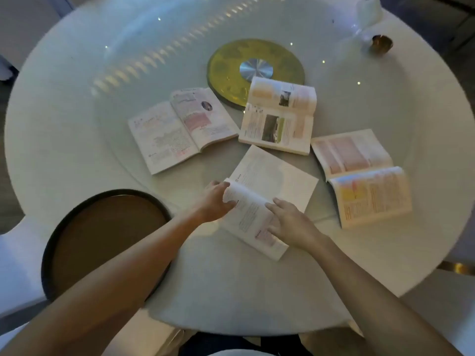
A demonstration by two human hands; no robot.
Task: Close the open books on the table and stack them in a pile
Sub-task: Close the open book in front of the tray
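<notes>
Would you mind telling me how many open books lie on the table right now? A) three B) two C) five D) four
D: three open books lie beyond the hands, the left book, the middle book and the right book, plus the near book that the left hand and right hand are touching.

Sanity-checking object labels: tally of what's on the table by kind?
Open books: 4, nearest book under the left hand and right hand
Round trays: 1, dark tray
Gold discs: 1
Small cups: 1
Total: 7
</notes>
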